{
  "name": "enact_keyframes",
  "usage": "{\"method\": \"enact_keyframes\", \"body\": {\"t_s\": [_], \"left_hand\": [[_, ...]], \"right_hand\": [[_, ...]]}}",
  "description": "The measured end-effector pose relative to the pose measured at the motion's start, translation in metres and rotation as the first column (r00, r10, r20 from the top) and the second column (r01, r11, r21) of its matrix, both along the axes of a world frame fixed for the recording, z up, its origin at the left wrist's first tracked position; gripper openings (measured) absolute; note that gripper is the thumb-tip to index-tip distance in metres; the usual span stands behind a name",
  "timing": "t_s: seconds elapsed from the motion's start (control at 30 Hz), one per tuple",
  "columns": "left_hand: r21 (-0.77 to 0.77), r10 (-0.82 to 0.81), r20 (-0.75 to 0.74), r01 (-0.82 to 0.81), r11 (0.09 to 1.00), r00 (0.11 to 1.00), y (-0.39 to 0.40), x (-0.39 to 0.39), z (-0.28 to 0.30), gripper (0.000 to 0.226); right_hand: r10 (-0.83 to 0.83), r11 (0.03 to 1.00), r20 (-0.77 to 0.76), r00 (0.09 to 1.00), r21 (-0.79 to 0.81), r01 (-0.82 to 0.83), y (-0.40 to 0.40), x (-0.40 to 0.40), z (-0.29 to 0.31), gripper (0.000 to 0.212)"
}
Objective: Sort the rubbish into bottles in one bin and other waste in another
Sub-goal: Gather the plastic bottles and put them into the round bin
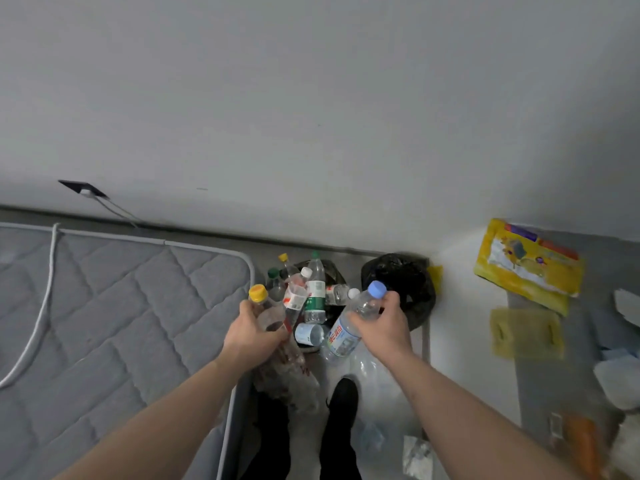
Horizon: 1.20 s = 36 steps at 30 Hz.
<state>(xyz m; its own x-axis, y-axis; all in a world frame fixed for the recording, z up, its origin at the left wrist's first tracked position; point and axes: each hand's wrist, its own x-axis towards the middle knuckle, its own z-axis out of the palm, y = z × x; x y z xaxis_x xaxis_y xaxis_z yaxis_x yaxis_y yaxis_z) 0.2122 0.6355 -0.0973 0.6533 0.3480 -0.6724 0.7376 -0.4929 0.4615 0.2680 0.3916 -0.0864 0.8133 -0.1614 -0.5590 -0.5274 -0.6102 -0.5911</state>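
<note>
My left hand [251, 336] grips a clear bottle with a yellow cap [266, 315] near its neck. In my right hand [379, 323] is a clear water bottle with a blue cap [346, 336], gripped just below the cap. Both bottles hang over a bin [332, 271] by the wall that holds several plastic bottles, among them one with a green label [315, 296]. To its right stands a second bin lined with a black bag [401, 282].
A grey quilted mattress [114, 306] fills the left side. Yellow packets [530, 265] and other waste lie on a grey surface at the right. My black shoe [343, 398] stands on the floor among clear plastic and paper scraps [417, 455].
</note>
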Motion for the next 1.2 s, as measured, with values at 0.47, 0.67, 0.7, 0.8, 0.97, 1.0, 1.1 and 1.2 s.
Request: {"method": "enact_keyframes", "body": {"t_s": [0.47,0.67,0.7,0.8,0.97,1.0,1.1,1.2], "left_hand": [[-0.107,0.110,0.115,-0.098,0.989,0.987,0.003,0.030,-0.116,0.044],[-0.128,0.133,0.091,-0.121,0.984,0.987,0.007,0.031,-0.131,0.043],[-0.130,0.136,0.087,-0.124,0.984,0.987,0.008,0.031,-0.132,0.043],[-0.133,0.136,0.076,-0.125,0.983,0.988,0.009,0.030,-0.136,0.042],[-0.140,0.125,0.078,-0.114,0.984,0.989,0.010,0.032,-0.138,0.042],[-0.142,0.125,0.077,-0.114,0.983,0.989,0.010,0.032,-0.139,0.042],[-0.140,0.122,0.076,-0.110,0.984,0.990,0.010,0.032,-0.142,0.043],[-0.149,0.124,0.071,-0.113,0.982,0.990,0.010,0.032,-0.144,0.042]], "right_hand": [[0.207,0.967,0.050,0.977,-0.159,-0.197,0.054,0.076,-0.157,0.037],[0.215,0.963,0.065,0.974,-0.179,-0.201,0.064,0.085,-0.179,0.049],[0.215,0.963,0.069,0.974,-0.182,-0.199,0.065,0.086,-0.181,0.052],[0.209,0.964,0.066,0.976,-0.181,-0.194,0.068,0.087,-0.185,0.063],[0.236,0.952,0.000,0.972,-0.203,-0.231,0.072,0.084,-0.194,0.069],[0.238,0.950,-0.015,0.971,-0.203,-0.236,0.073,0.083,-0.195,0.066],[0.246,0.944,-0.061,0.967,-0.210,-0.254,0.073,0.080,-0.200,0.068],[0.247,0.938,-0.082,0.966,-0.228,-0.259,0.075,0.075,-0.203,0.073]]}}
